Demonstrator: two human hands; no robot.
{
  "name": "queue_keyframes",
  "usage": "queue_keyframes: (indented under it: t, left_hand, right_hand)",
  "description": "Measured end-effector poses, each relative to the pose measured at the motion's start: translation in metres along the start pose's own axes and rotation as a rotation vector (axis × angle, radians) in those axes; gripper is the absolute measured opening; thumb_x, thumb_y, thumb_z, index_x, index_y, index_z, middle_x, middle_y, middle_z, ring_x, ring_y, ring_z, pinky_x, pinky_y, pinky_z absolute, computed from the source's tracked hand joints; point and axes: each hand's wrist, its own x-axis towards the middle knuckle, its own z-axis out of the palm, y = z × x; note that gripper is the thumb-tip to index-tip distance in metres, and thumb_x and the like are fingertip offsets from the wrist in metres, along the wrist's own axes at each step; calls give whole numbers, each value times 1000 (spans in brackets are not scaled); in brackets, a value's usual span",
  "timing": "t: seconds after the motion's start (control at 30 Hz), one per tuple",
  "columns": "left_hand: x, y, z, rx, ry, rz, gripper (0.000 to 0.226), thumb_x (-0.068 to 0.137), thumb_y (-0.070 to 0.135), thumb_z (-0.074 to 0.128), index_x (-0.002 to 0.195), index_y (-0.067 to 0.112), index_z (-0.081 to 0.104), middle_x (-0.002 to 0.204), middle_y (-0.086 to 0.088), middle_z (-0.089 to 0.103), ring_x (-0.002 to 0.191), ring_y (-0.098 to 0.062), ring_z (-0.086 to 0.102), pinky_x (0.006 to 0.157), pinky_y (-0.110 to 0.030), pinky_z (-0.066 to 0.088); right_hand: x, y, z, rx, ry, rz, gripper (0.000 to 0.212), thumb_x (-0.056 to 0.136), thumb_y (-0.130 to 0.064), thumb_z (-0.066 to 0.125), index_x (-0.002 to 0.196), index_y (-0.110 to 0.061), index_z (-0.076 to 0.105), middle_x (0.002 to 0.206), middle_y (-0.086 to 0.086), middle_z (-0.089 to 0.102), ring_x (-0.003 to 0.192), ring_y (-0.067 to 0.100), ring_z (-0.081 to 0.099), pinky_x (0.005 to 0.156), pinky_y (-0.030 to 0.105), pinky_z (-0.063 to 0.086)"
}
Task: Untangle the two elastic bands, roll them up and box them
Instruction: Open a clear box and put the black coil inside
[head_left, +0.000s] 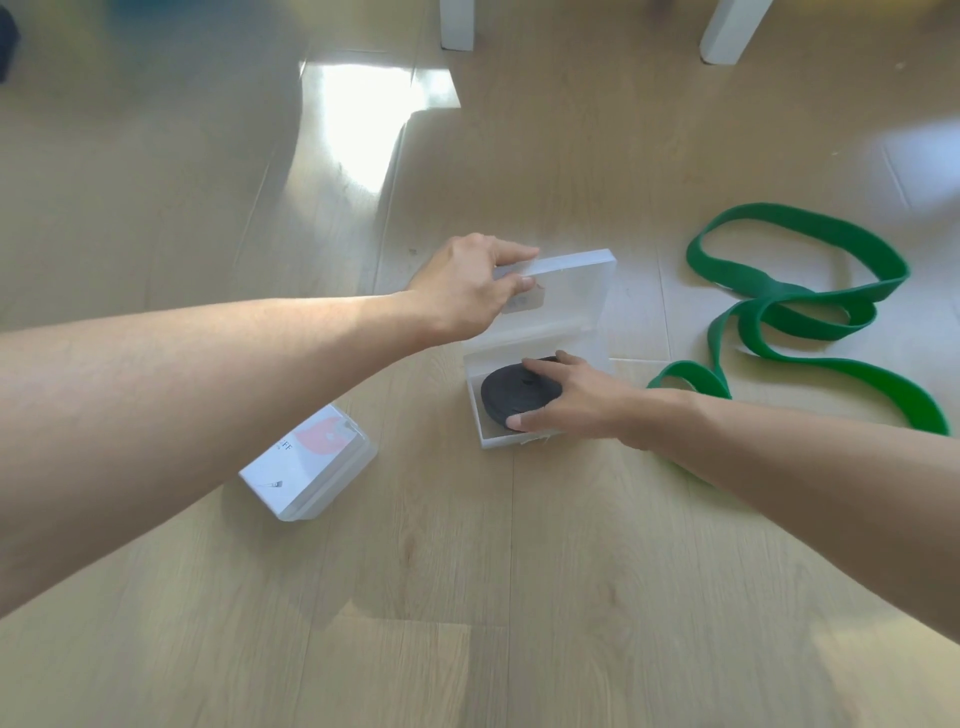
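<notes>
A rolled-up black elastic band (506, 395) lies inside an open clear plastic box (480, 431) on the wooden floor. My right hand (563, 397) grips the roll, thumb at its near edge and fingers over its far edge. My left hand (465, 288) pinches the left end of the box's raised lid (571, 291), holding it tilted up. A long green elastic band (789, 306) lies unrolled in loose loops on the floor to the right of the box, partly behind my right forearm.
A second clear plastic box (309, 465), closed, with a white and red label, lies on the floor to the left, under my left forearm. Two white furniture legs (457, 23) stand at the far edge. Bright sun patches mark the floor.
</notes>
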Motion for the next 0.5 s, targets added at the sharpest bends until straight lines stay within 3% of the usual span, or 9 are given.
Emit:
queue_keyframes:
  t: [0.07, 0.17, 0.27, 0.4, 0.5]
  left_hand:
    - [-5, -7, -3, -12, -22, 4, 57, 98, 50, 61, 152, 34, 48, 143, 9, 60, 134, -13, 52, 115, -34, 39]
    - [-21, -31, -14, 38, -93, 2, 80, 91, 69, 57, 159, 40, 27, 135, 14, 55, 119, -8, 52, 105, -31, 41]
    - [-43, -78, -34, 152, -120, -45, 65, 93, 62, 39, 151, 31, 41, 131, 8, 60, 122, -17, 58, 104, -37, 43]
    - [-83, -141, -62, 389, -294, -248, 61, 91, 42, 45, 150, 25, 42, 150, 0, 51, 140, -22, 44, 114, -39, 33]
    - [-103, -164, -75, 337, -326, -479, 78, 77, 42, 40, 154, 29, 38, 160, -6, 38, 146, -27, 35, 114, -43, 33]
  right_hand:
    - [-9, 4, 2, -167, 41, -63, 106, 68, -72, 75, 156, -43, 22, 166, -5, 8, 150, 27, 20, 117, 42, 33]
    - [-25, 13, 4, -524, 245, -268, 96, 75, -54, 79, 154, -38, 27, 163, -1, 17, 144, 26, 28, 114, 41, 34]
    - [-28, 31, 1, -742, 408, -373, 66, 82, -40, 75, 140, -35, 45, 150, -2, 39, 135, 23, 36, 110, 36, 30]
    - [-22, 42, -6, -609, 488, -328, 37, 88, -47, 69, 122, -35, 60, 128, -7, 55, 122, 18, 45, 95, 35, 43]
    - [-6, 31, -11, -430, 494, -347, 27, 92, -39, 69, 116, -30, 62, 122, -8, 53, 114, 15, 46, 84, 35, 49]
